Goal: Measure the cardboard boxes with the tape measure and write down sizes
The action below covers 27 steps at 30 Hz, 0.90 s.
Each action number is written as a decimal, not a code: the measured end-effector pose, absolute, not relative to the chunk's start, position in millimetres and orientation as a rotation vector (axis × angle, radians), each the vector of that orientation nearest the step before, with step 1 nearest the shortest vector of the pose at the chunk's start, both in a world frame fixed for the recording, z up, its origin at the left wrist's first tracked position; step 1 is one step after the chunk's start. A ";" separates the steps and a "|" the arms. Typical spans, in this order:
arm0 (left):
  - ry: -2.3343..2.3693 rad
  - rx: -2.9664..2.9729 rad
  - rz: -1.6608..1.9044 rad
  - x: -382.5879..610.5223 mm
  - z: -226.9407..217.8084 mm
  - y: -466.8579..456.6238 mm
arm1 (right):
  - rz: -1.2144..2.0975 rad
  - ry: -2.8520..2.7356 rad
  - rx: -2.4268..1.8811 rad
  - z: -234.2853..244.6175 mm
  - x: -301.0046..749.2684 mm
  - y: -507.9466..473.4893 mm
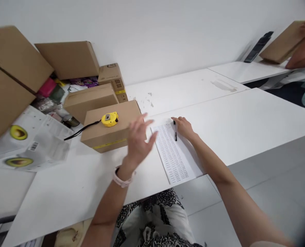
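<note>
My left hand [140, 140] is raised beside the right end of a closed cardboard box [121, 120], with its fingers spread and nothing in it. On top of that box lies a yellow tape measure [110, 119] with a black wrist strap. My right hand [183, 127] rests at the top edge of a printed sheet of paper [177, 161] covered in columns of small text. Its index finger reaches over the capped end of a black-and-white pen [175, 133], which lies on the sheet. The other fingers are loosely bent and seem to hold nothing.
Stacked cardboard boxes [67, 60] and a heap of packaged goods [46, 96] stand at the left. A white avocado-print package [31, 144] lies at the table's left. To the far right, another person's arm [300, 51] is at a tilted carton [281, 43], beside a dark bottle [258, 47].
</note>
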<state>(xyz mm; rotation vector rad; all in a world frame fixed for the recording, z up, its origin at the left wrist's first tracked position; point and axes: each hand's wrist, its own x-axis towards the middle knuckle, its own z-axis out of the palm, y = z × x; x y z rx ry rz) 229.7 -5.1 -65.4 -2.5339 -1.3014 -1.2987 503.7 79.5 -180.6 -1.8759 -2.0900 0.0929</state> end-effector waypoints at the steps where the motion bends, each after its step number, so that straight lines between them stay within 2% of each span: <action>1: -1.358 -2.406 -1.349 206.7 -52.1 0.7 | 0.110 -2.072 -1.868 -171.0 500.0 76.9; 3: -1.590 -2.233 -1.311 162.7 -31.7 17.2 | 0.171 -2.009 -1.773 -146.3 488.5 71.3; 5: -1.820 -2.212 -1.118 128.1 -21.4 35.9 | 0.304 -1.951 -1.590 -117.2 469.4 65.3; 8: -2.068 -2.372 -0.808 100.3 -22.1 57.4 | 0.632 -1.893 -1.324 -79.2 428.1 58.3; 11: -2.129 -2.476 -0.722 93.8 -30.4 64.8 | 0.890 -1.848 -1.279 -63.3 383.3 57.3; 16: -2.073 -2.404 -0.820 94.8 -37.4 47.7 | 1.015 -1.796 -1.328 -75.5 336.4 56.7; 23: -1.825 -2.390 -0.939 97.9 -61.3 -20.0 | 0.896 -1.717 -1.136 -109.8 332.0 16.8; 27: -1.704 -2.385 -1.132 97.5 -65.2 -68.8 | 0.812 -1.682 -0.962 -137.1 336.9 -21.0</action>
